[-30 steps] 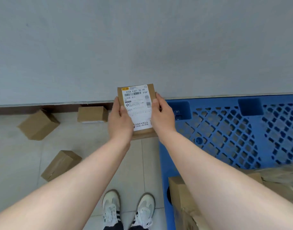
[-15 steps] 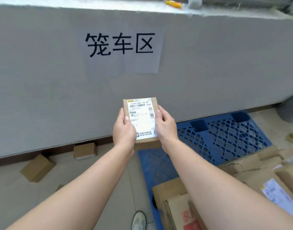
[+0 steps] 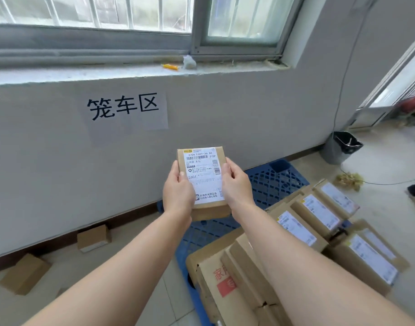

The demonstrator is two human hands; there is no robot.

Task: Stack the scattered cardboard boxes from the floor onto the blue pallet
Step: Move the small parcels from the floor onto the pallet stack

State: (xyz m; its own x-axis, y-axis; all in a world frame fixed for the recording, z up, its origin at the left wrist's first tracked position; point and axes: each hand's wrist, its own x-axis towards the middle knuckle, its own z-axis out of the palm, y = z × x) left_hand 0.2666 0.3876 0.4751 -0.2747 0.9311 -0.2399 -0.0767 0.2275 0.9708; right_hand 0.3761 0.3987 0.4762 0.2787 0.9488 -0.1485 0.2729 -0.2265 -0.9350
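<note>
L hand (image 3: pixel 178 191) & R hand (image 3: pixel 237 184) grip a small cardboard box (image 3: pixel 210 211) by its sides, thumbs on its label (image 3: pixel 203 175), which reads "370A E601-36 68" & "E601". Box is in the air over the blue pallet (image 3: pixel 272 182)'s bare end. Wall sign (image 3: pixel 124 109) behind reads "笼车区"; nearest pallet box (image 3: pixel 211 262) shows red "家".

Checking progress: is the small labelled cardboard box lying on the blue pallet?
No, left hand and right hand hold the box in the air.

Left hand (image 3: pixel 178 188), right hand (image 3: pixel 237 184) curled, arms outstretched
</note>
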